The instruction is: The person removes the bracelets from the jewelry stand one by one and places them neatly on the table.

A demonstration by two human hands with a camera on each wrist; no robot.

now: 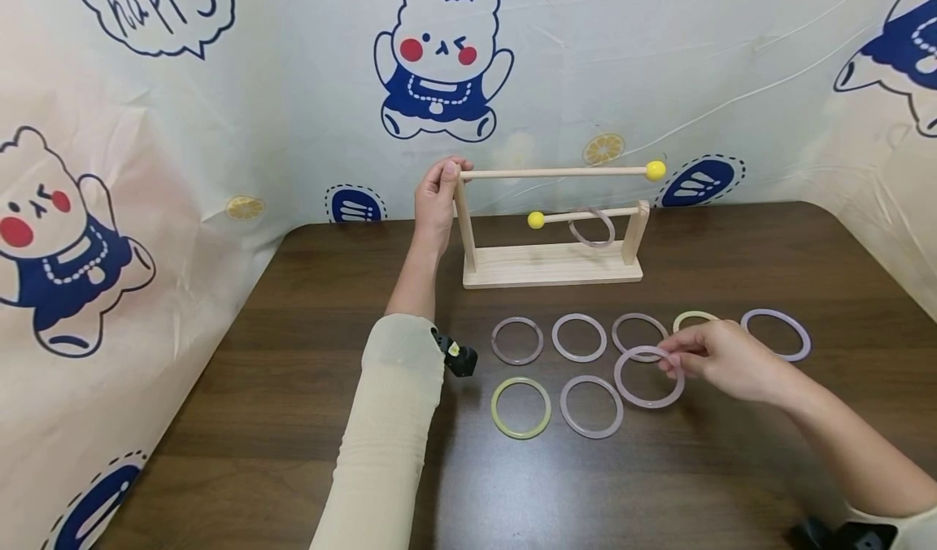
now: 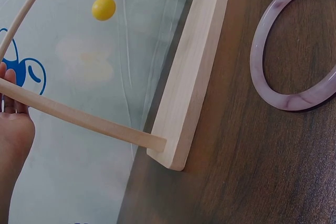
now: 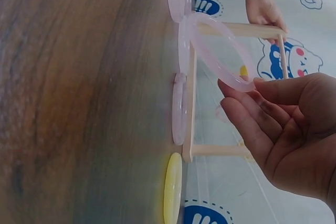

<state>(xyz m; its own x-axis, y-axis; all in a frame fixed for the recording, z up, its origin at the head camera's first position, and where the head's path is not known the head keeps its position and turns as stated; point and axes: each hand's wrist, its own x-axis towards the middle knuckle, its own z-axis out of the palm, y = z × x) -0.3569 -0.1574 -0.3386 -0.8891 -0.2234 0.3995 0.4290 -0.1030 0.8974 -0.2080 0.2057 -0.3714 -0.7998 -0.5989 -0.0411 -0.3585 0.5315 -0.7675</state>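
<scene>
At the upper left corner of a wooden bangle stand [image 1: 552, 265], my left hand [image 1: 436, 204] grips the top of the post, thumb in front and fingers behind. A pinkish bangle [image 1: 602, 243] hangs on the stand's lower bar; the upper bar carries none. My right hand [image 1: 721, 359] pinches a lilac bangle [image 1: 651, 404] between thumb and fingertips. In the right wrist view this bangle [image 3: 210, 59] is tilted and lifted off the table. From the head view it overlaps a pinkish bangle [image 1: 639, 316] lying behind it.
Several bangles lie flat in two rows before the stand, among them a yellow-green one [image 1: 521, 436], a lilac one [image 1: 593, 434] and a purple one [image 1: 776, 312]. My right hand partly hides another yellow-green bangle [image 1: 694, 315]. Yellow balls [image 1: 655, 171] cap the bars. A printed curtain [image 1: 293, 111] hangs behind.
</scene>
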